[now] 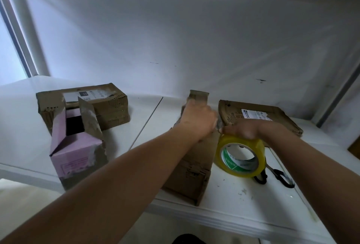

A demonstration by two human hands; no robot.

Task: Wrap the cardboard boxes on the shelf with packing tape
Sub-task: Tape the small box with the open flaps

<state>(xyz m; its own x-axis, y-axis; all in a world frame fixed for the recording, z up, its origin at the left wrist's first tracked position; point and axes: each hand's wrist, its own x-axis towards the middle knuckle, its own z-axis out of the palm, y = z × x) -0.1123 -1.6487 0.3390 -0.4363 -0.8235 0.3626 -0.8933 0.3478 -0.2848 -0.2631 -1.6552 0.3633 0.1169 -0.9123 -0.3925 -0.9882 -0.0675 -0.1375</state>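
Long brown cardboard box (pixel 192 168) lying mid-shelf, long axis running away from the viewer, far flap raised, left hand (pixel 198 119) pressed on its top, grip seemingly curled though blurred, right hand (pixel 243 131) clasping yellow packing-tape roll (pixel 240 156) upright beside it, white shelf (pixel 233 204)

On the shelf (pixel 175 201) a cardboard box (pixel 191 168) lies under the left hand (pixel 198 119), which rests on its far end. Just right of that box stands the tape roll (pixel 240 155), directly beneath the right hand (pixel 245 130) resting on top of it. Scissors (pixel 280 175) lie right of the roll, partly behind it. A flat box (pixel 259 117) lies beyond the right hand. Well left of the left hand an open-flapped box (pixel 78 150) stands, with another box (pixel 83 105) behind it.
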